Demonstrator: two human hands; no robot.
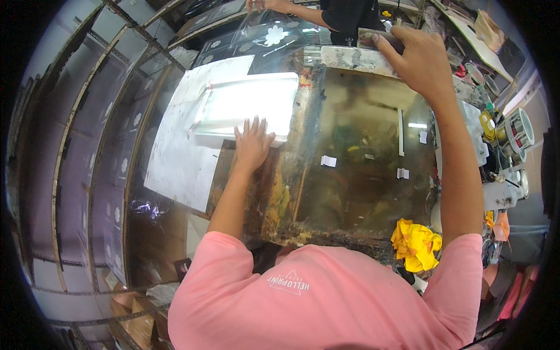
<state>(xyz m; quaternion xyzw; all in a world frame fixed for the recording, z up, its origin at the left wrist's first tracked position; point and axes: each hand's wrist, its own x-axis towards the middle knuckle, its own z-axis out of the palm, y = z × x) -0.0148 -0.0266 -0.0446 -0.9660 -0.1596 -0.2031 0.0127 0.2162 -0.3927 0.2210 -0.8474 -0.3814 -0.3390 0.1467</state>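
My left hand point(254, 144) lies flat with fingers stretched on the near edge of a stack of clear, glossy plastic sheets point(251, 102). The stack sits on a large white paper sheet point(185, 149) with dark smudges. My right hand point(423, 61) reaches to the far right, its thumb against a brown, stained flat piece point(368, 39) and its fingers curled round it; most of that piece is hidden behind the hand. Below it runs a paint-stained whitish bar point(353, 60) along the far edge of a dark, framed glass panel point(361, 198).
Small white tabs point(328, 161) and a thin white strip point(401, 133) are on the panel. A crumpled yellow cloth point(415, 245) rests at its near right corner. Paint tubs point(516, 129) crowd the right side. Metal racks point(96, 140) stand left. Another person point(350, 20) is beyond the table.
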